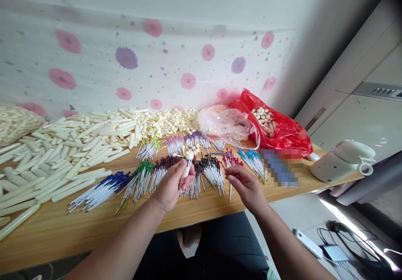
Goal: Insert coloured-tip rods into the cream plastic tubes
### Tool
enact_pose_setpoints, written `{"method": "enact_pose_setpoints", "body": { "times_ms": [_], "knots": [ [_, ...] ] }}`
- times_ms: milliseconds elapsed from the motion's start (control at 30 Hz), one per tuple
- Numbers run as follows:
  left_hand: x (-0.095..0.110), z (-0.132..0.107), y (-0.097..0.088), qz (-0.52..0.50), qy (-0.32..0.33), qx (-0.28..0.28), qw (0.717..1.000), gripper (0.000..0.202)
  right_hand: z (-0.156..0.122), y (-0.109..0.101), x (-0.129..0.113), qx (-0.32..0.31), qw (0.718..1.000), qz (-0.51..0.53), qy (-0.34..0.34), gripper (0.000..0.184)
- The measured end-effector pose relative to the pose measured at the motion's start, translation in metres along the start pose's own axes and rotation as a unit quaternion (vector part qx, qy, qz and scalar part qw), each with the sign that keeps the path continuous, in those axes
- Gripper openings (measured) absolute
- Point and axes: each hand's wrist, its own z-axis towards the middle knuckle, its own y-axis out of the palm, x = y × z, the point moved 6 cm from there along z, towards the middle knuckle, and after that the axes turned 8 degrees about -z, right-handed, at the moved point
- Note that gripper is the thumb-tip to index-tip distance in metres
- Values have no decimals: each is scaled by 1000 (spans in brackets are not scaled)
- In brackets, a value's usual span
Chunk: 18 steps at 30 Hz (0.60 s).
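Note:
My left hand (171, 183) is closed around a white multicolour pen barrel (188, 162), holding it upright with its top end showing between thumb and fingers. My right hand (248, 187) is over the red-topped pen refills (232, 159), fingers pinched together. A thin white refill (230, 193) sticks out below those fingertips; its top is hidden. Bundles of refills lie in a row beneath my hands: dark blue (103, 187), green (143, 177), brown (161, 169), black (213, 173) and light blue (253, 162). Behind them are yellow (149, 148), pink (174, 144) and purple (197, 139) ones.
Cream pen tubes (72, 150) are heaped on the left, with small cream parts (172, 120) behind. A clear plastic bag (226, 123) and a red bag (282, 133) of pale parts stand at the back right. A white bottle (341, 162) stands near the right end.

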Motion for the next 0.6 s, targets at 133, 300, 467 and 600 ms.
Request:
{"method": "enact_pose_setpoints", "body": {
  "times_ms": [133, 300, 467, 600],
  "knots": [
    [-5, -8, 10, -12, -12, 45, 999, 42, -16, -14, 9, 2, 1000, -14, 11, 19],
    [-8, -16, 23, -83, -40, 52, 994, 32, -30, -24, 9, -2, 1000, -24, 9, 18],
    [-8, -21, 28, -107, -46, 19, 993, 38, -32, -18, 6, -15, 1000, -12, 16, 18],
    [-10, -22, 30, -84, -40, -26, 995, 44, -18, -6, -22, -19, 999, 8, -46, 20]
  ]
}}
